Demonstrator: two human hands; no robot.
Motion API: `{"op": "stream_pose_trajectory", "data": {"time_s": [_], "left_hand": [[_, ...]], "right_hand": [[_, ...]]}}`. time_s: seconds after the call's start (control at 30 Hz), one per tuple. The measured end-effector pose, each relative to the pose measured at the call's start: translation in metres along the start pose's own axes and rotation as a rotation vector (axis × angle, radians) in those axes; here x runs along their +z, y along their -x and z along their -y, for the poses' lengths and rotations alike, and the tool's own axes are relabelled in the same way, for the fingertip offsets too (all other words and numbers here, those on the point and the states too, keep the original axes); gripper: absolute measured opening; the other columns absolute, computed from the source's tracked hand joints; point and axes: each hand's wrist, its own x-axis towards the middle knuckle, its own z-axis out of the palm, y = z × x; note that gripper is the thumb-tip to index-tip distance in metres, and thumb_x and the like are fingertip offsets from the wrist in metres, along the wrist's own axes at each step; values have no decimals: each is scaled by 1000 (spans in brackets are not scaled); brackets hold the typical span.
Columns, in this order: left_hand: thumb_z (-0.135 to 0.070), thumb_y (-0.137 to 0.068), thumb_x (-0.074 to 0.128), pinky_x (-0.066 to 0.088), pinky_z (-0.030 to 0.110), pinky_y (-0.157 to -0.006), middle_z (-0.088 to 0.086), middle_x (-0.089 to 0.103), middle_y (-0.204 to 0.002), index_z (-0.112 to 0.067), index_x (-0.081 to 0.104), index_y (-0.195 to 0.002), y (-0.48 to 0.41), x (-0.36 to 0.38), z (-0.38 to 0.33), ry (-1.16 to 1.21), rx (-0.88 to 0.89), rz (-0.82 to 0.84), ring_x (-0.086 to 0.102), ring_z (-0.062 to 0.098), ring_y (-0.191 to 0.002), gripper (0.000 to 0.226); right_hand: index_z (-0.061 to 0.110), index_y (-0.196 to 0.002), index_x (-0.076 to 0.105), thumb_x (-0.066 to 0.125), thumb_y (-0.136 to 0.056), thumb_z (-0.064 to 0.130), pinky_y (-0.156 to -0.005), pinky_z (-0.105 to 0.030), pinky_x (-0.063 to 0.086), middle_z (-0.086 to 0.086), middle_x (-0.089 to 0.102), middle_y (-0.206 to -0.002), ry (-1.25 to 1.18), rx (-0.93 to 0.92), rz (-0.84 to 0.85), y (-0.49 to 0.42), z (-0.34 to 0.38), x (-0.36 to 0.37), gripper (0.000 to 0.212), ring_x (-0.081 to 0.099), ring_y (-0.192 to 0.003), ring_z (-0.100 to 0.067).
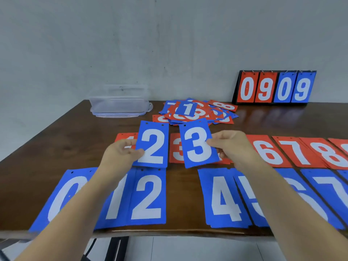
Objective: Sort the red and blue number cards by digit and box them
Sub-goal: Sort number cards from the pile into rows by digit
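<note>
Left hand [122,154] pinches blue 2 card [153,146] — right hand [230,147], blue 3 card [197,146]

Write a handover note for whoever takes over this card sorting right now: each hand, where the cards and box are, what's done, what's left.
Left hand pinches a blue 2 card; right hand pinches a blue 3 card.
Done: blue row along the near edge reads 0, 1, 2, gap, 4, 5, 6, 7; red row lies behind it.
Unsorted pile sits further back; clear box back left, no cards visible inside.
Left: probably lay the 2 on the blue 2, the 3 in the gap, sort the pile, box everything.
</note>
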Motion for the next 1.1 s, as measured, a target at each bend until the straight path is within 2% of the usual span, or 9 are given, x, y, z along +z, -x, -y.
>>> {"op": "stream_pose_trajectory", "data": {"time_s": [0.17, 0.3, 0.4, 0.6, 0.73, 0.83, 0.93, 1.03, 1.1], "left_hand": [[-19, -90, 66, 44, 19, -60, -3, 72, -78, -21, 57, -120, 41, -10, 18, -60, 80, -39, 66, 6, -82, 31], [-19, -90, 66, 37, 14, -55, -1, 65, -76, -22, 55, -121, 66, -14, 28, -217, 152, -71, 59, 6, -71, 33], [-20, -90, 65, 38, 15, -57, 4, 64, -81, -21, 54, -125, 78, -14, 35, -314, 192, -72, 59, 10, -75, 37], [-19, -92, 60, 44, 20, -59, 3, 55, -68, -17, 46, -137, 93, -6, 41, -524, 247, -79, 55, 13, -67, 47], [-30, -93, 56, 48, 26, -74, -1, 60, -106, -17, 46, -135, 95, -2, 42, -804, 270, -89, 58, 16, -99, 45], [-38, -93, 52, 46, 28, -84, 0, 51, -120, -19, 53, -127, 96, -5, 44, -979, 320, -155, 50, 17, -110, 40], [-56, -92, 38, 32, 35, -101, -1, 46, -137, -28, 49, -136, 91, -12, 54, -1067, 419, -171, 39, 22, -127, 53], [-69, -88, 11, 3, 48, -116, -1, 13, -160, -39, 22, -149, 88, -15, 65, -1120, 411, 49, 5, 23, -148, 69], [-69, -92, 12, -11, 50, -115, -4, -3, -162, -42, 5, -152, 87, -17, 71, -1182, 365, 182, -10, 20, -148, 65]], "right_hand": [[6, -91, 65, 73, -82, 8, -42, -14, 43, 0, 61, -72, 124, 38, 13, 48, -18, 15, 12, 53, -55, -9], [12, -101, 68, 76, -81, 16, -67, -28, 54, -4, 69, -98, 325, 42, -5, 71, -34, 34, 22, 65, -85, -18], [15, -111, 66, 74, -83, 23, -78, -24, 49, 0, 67, -109, 612, -51, -78, 85, -42, 45, 31, 61, -93, -16], [21, -106, 55, 68, -88, 33, -54, -19, 35, 6, 54, -83, 854, -129, -179, 103, -42, 55, 25, 53, -74, -11], [24, -107, 57, 62, -92, 33, -50, -16, 30, 9, 55, -87, 945, -195, -205, 109, -41, 57, 19, 49, -75, -8], [24, -111, 60, 58, -94, 32, -63, -19, 40, 9, 60, -94, 879, -278, -221, 114, -46, 59, 19, 52, -84, -7], [27, -118, 62, 54, -95, 35, -83, -23, 43, 9, 61, -108, 835, -398, -197, 119, -51, 64, 26, 48, -104, -8], [32, -130, 56, 48, -97, 40, -98, -27, 32, 8, 54, -126, 913, -477, -74, 123, -55, 73, 35, 39, -120, -12], [33, -137, 49, 43, -98, 44, -102, -29, 28, 7, 46, -136, 996, -463, -11, 125, -59, 80, 41, 34, -126, -13]]}}
